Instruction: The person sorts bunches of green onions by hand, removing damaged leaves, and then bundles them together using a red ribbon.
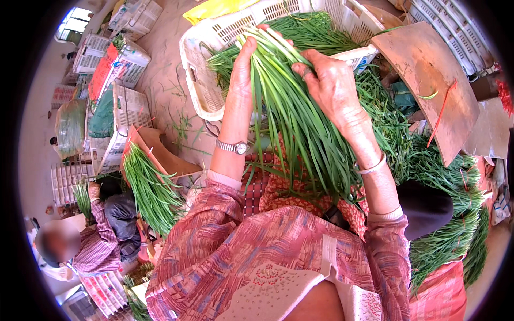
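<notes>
A thick bunch of garlic chives (292, 115) is held up before me, pale stem ends at the top and long green leaves hanging toward my lap. My left hand (244, 64) grips it near the pale ends, with fingertips showing behind the stems. On the bunch's right side, the curled thumb and fingers of my right hand (333, 85) close on the outer stems; part of that grip is hidden. Just beyond, a white plastic crate (206, 96) holds more loose chives (316, 32).
To my right lie heaped chives (391, 117), tied bundles (450, 230) and a tilted brown board (428, 80). Another bundle (152, 187) rests on a board at left. Beyond it, a seated co-worker (101, 241) handles greens. Stacked white crates (131, 112) line the left side.
</notes>
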The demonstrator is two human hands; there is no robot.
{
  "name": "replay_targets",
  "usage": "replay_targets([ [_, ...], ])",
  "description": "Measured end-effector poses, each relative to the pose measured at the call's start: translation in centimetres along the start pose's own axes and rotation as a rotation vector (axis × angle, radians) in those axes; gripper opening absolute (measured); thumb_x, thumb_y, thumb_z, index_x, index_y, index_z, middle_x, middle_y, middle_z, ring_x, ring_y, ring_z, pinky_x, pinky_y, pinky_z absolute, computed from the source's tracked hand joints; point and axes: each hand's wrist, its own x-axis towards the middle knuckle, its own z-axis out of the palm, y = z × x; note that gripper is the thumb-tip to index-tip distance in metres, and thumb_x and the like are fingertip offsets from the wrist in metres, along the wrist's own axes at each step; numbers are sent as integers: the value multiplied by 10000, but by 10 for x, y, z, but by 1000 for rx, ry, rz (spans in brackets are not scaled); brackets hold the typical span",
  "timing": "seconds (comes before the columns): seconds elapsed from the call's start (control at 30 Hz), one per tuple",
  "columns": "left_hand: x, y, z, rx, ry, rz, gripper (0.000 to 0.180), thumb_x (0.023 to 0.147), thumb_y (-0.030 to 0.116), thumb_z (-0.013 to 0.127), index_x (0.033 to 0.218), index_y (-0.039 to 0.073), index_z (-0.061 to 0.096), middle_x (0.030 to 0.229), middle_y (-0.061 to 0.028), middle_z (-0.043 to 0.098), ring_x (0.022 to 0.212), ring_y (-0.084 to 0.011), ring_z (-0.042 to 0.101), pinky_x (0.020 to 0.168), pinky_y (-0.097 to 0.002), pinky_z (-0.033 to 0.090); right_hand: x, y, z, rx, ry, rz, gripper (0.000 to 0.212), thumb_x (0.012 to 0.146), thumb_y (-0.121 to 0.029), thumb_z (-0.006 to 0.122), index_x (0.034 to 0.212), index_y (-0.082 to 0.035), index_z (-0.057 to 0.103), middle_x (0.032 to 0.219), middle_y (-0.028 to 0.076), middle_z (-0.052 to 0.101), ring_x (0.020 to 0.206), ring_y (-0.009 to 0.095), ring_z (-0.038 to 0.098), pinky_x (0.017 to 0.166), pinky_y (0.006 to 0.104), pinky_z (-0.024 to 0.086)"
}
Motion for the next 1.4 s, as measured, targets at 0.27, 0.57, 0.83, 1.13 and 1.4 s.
replay_targets([
  [0.27,10,7,29,202,57,-71,388,844,105,665,1196,33,519,969,-116,642,1005,-296,644,847,-416,555,-13,-11,-2,-364,98,-129,130,862,-154,637,907,-50,573,784,116,636,759,346,660,626,449,535],
  [0.57,31,21,112,2,-130,-37,321,807,109,639,1072,105,459,848,-32,592,955,-305,642,854,-492,546,-35,9,-103,707,279,267,182,897,-150,694,1028,-45,623,897,8,681,781,71,613,718,220,486],
  [0.83,66,39,187,185,-435,120,312,790,156,670,1046,151,492,872,6,560,968,-247,589,993,-456,452,-29,-7,-172,154,457,-24,115,888,-140,656,961,-52,642,731,66,666,665,132,627,619,292,493],
  [1.13,92,47,259,284,-607,81,325,755,53,667,1039,94,514,810,-74,583,837,-268,619,826,-417,543,16,15,-188,26,563,-152,243,870,-283,678,943,-51,668,780,124,706,707,265,697,651,389,541],
  [1.4,140,95,291,251,-448,95,192,797,-10,651,953,75,577,712,-59,613,635,-213,645,624,-361,596,-130,144,-176,-517,-181,406,292,854,-347,699,1037,-120,694,861,199,681,856,368,677,718,479,526],
])
